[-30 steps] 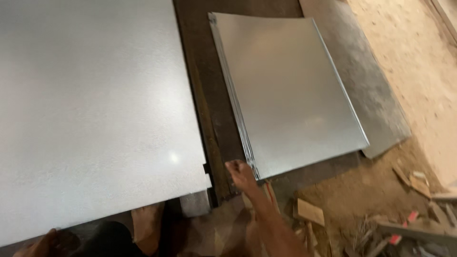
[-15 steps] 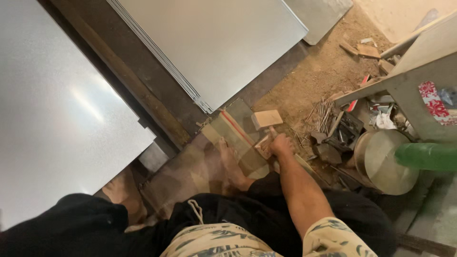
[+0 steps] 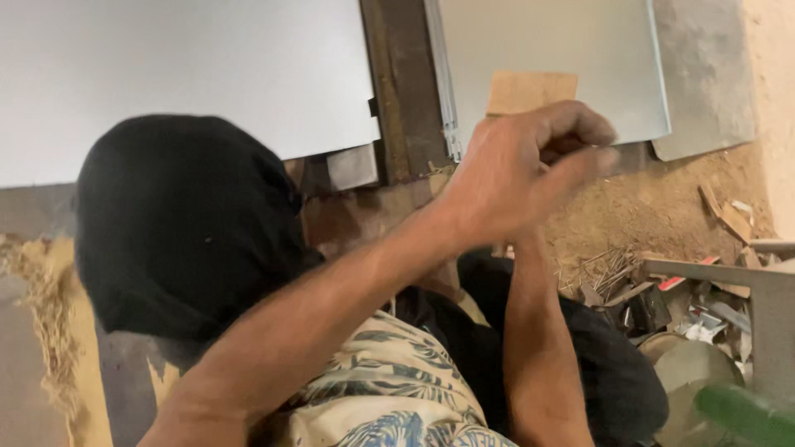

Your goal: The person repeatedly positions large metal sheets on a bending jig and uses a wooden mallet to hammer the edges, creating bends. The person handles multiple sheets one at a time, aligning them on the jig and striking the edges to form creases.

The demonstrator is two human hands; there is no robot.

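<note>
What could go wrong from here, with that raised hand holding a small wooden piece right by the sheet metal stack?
1. The left hand pinches the small wooden block only at its lower edge; it might slip.
2. The stacked metal sheets show bare edges near the hand, a possible cut hazard.
3. Nails and scrap litter the ground by the person's legs and could prick them. The right hand is hidden.
</note>
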